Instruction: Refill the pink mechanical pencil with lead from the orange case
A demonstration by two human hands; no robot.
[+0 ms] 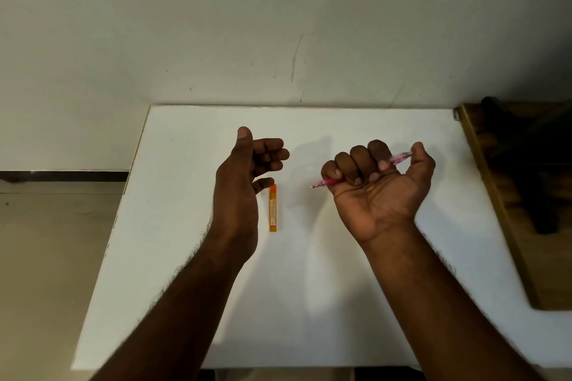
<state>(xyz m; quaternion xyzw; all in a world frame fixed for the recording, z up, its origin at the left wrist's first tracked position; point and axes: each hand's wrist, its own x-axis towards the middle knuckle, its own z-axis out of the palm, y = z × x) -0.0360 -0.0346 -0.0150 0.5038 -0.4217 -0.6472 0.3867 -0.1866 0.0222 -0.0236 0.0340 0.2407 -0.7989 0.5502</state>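
There are two bare hands over the table, one pencil and one lead case. The right hand (379,187) is turned palm up and curled into a fist around the thin pink translucent plastic mechanical pencil (399,160). The four fingers fold over the barrel and the thumb presses on the upper end, so this hand is closed tight on the pencil. The pencil lies slanted through the fist: its metal tip comes out on the side toward the other hand and points a little down, and its back end shows between the forefinger and the thumb.

The left hand (244,182) holds nothing. It stands on its edge with the thumb straight up and the fingers loosely bent inward, not pressed together. The small flat orange plastic lead case (272,208) lies on the table just beside this hand, on the side toward the right hand. Its far end is right under the tip of the little finger; I cannot tell if the finger touches it. The case lies lengthwise, pointing away from the person, and it has a pale label on top. I cannot see whether it is open.

Both hands are above one white rectangular tabletop (309,303). Beyond the fingertips rises one pale wall (247,25) with some dark scratches. Outside the right hand stands one brown wooden board (501,210) with a dark shape on it, too shadowed to name. Outside the left hand I see the beige floor (46,241). Nothing lies between the two hands except bare table.
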